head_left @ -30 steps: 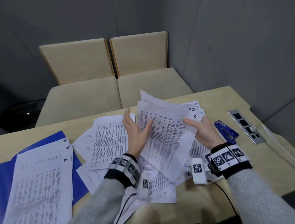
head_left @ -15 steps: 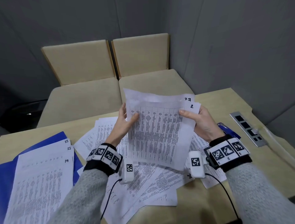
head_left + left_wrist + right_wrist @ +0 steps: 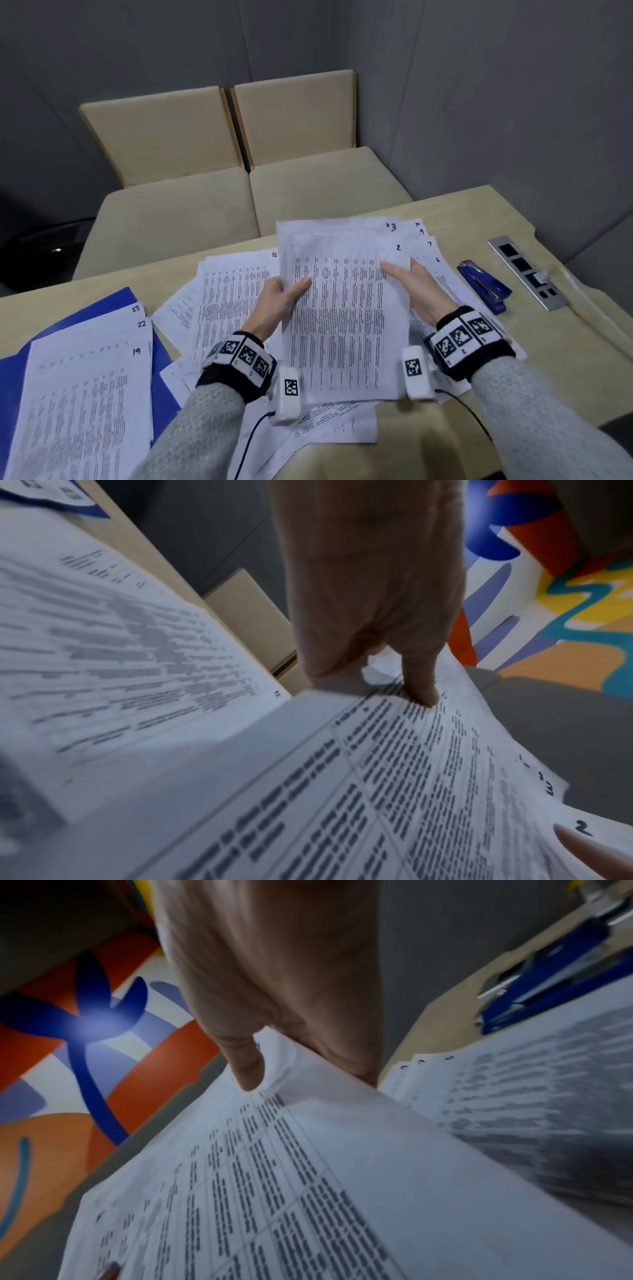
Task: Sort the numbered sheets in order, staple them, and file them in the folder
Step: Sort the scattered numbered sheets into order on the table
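I hold a thin bundle of printed sheets point(image 3: 346, 308) above the table; the top one is marked 2 and a sheet marked 3 shows behind it. My left hand point(image 3: 281, 301) pinches the bundle's left edge, thumb on top point(image 3: 419, 688). My right hand point(image 3: 411, 284) grips the right edge, thumb across the print point(image 3: 248, 1066). Loose numbered sheets point(image 3: 233, 301) lie spread beneath. At the left a sorted pile point(image 3: 85, 394) showing 19, 22 and 23 rests on the open blue folder point(image 3: 102, 305). A blue stapler point(image 3: 486, 286) lies to the right.
A metal socket plate point(image 3: 527, 274) is set into the table near the right edge. Two beige chairs point(image 3: 239, 164) stand behind the table's far edge, against grey walls. Bare tabletop point(image 3: 565, 359) shows at the right.
The left hand, open beside the sheets a second ago, has taken their left edge. Both hands have lowered the bundle and squared it flatter over the table.
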Available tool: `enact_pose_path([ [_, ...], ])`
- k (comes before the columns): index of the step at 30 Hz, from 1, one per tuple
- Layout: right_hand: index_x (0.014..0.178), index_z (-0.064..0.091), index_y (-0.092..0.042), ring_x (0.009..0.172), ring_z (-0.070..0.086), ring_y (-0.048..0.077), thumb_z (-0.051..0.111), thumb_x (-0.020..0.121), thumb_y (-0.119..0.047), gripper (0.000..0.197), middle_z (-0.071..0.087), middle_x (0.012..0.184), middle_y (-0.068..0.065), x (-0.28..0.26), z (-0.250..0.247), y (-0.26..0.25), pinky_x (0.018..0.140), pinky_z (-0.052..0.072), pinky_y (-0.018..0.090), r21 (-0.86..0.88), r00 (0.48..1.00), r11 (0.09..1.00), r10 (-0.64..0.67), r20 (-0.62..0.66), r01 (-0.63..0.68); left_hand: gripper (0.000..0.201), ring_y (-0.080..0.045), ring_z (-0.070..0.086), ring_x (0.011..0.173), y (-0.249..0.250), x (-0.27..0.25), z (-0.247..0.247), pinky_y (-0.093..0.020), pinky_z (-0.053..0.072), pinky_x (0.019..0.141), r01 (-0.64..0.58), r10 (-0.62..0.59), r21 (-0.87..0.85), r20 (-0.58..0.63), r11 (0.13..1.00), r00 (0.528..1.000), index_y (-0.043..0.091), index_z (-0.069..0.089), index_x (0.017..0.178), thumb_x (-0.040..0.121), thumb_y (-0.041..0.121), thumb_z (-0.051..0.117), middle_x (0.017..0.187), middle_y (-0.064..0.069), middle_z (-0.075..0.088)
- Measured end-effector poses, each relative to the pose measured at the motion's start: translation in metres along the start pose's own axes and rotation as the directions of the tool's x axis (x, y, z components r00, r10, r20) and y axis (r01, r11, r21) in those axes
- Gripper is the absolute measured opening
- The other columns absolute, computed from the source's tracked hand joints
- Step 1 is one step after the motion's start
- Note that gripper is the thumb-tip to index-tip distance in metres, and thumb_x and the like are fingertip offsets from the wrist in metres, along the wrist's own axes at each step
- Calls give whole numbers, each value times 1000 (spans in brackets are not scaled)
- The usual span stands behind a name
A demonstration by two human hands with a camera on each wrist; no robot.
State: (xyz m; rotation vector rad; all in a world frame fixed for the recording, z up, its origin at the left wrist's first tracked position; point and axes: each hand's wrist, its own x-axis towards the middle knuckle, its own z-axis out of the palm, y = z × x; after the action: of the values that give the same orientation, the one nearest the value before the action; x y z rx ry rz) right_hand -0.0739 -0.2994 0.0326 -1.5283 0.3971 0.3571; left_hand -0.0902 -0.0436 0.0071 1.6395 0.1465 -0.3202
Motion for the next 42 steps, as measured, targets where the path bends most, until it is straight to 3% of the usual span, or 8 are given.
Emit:
enact_pose_path([
  [5, 131, 47, -7, 107, 46, 12, 60, 92, -23, 43, 48, 125, -5, -10, -10, 19, 100, 37, 30, -52, 991, 997, 57, -124, -63, 46, -9, 30, 36, -26, 2, 26, -20, 28, 40, 46, -51, 123, 39, 991, 998, 20, 38, 55, 92, 38, 57, 43, 9, 34],
  [9, 118, 61, -4, 99, 67, 29, 83, 70, -29, 59, 70, 110, 13, 7, -43, 39, 93, 50, 49, 19, 971, 979, 202, -127, -202, 41, -11, 35, 38, -39, 8, 57, -22, 31, 38, 131, -135, 128, 21, 983, 991, 17, 42, 61, 94, 37, 55, 46, 5, 39],
  [14, 125, 53, 4, 105, 60, 37, 54, 87, 8, 38, 62, 118, 23, 23, -97, 45, 95, 47, 50, -222, 942, 916, 317, -112, -335, 36, -15, 55, 49, -56, 10, 115, -27, 48, 51, 155, -149, 276, -43, 948, 988, 17, 53, 63, 92, 39, 58, 51, 5, 56],
  [18, 140, 37, 5, 129, 42, 33, 56, 87, 5, 56, 43, 142, 18, 42, -145, 48, 103, 36, 37, -585, 928, 723, 242, -282, -367, 33, -13, 65, 77, -70, 12, 124, -30, 51, 68, 103, -40, 576, -122, 811, 992, 20, 62, 97, 90, 51, 53, 84, 6, 69],
  [26, 110, 58, 7, 95, 58, 34, 48, 88, -1, 26, 59, 91, 19, 74, -173, 62, 74, 44, 31, -834, 904, 350, 139, -405, -427, 30, -19, 54, 98, -99, -5, 67, -34, 47, 81, 84, 159, 834, -201, 545, 967, 17, 52, 115, 92, 35, 49, 114, -1, 57],
  [36, 147, 13, -19, 133, 32, 35, 56, 84, -23, 77, 31, 147, 15, 46, -104, 69, 107, 23, 57, -916, 886, -44, -277, -371, -398, 77, -24, 39, 114, -107, -26, 66, -40, 40, 95, -26, 22, 977, 22, 211, 1000, 19, 31, 133, 76, 63, 56, 127, -4, 37],
  [38, 143, 27, -17, 131, 36, 30, 55, 86, -16, 64, 37, 143, 13, 38, -74, 72, 106, 28, 53, -983, 917, 34, -358, -179, -179, 72, -27, 38, 116, -106, -23, 69, -44, 42, 94, -26, 5, 981, 25, 195, 1000, 17, 31, 132, 79, 59, 54, 130, -7, 36],
  [42, 117, 55, -15, 99, 57, 17, 48, 97, -21, 22, 60, 116, 2, 22, -5, 93, 88, 49, 31, -790, 997, 609, -76, 23, 65, 63, -31, 39, 116, -103, -20, 71, -46, 47, 89, -61, -24, 988, 65, 143, 998, 15, 33, 126, 82, 54, 53, 130, -11, 36],
])
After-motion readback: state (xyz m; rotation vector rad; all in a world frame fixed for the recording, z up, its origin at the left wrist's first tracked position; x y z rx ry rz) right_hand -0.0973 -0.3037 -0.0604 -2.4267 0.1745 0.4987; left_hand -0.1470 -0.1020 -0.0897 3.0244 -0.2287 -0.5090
